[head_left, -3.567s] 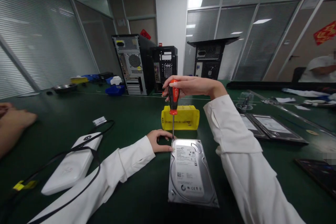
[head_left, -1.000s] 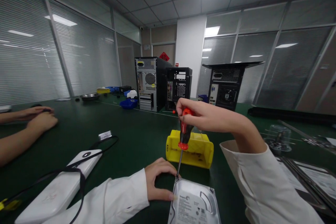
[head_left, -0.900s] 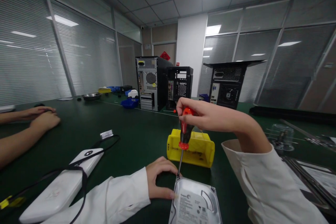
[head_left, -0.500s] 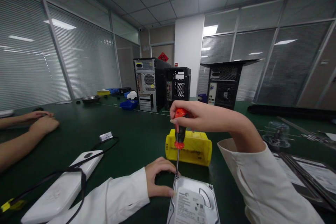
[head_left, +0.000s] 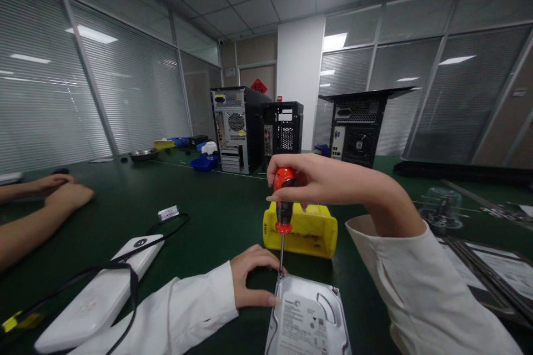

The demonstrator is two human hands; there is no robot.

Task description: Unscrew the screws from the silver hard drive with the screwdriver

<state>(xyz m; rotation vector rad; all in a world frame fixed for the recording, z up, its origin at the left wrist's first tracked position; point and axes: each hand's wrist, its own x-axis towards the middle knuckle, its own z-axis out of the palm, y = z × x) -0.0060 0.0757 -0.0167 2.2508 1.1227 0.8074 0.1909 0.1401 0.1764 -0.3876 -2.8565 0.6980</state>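
A silver hard drive [head_left: 308, 319] lies label up on the table at the bottom centre. My right hand [head_left: 310, 180] is wrapped round the red and black handle of a screwdriver [head_left: 284, 205] from above. Its shaft points down, nearly upright, with the tip at the drive's far left corner; the screw under it is too small to make out. My left hand [head_left: 254, 277] holds the drive by that same corner, thumb against the left edge and fingers curled by the screwdriver tip. Just behind the drive, a yellow bin [head_left: 306, 233] lies with its opening towards me.
A white power bank [head_left: 100, 294] with a black cable lies at left. Another person's hands [head_left: 69, 191] rest on the table further left. More hard drives [head_left: 495, 272] and a clear plastic cup [head_left: 441, 208] are at right. Computer cases [head_left: 237, 130] stand at the back.
My right hand's fingers have shifted slightly round the screwdriver handle, forefinger and thumb lying differently. The tip stays at the same corner, and my left hand keeps its place. The view tilts slightly.
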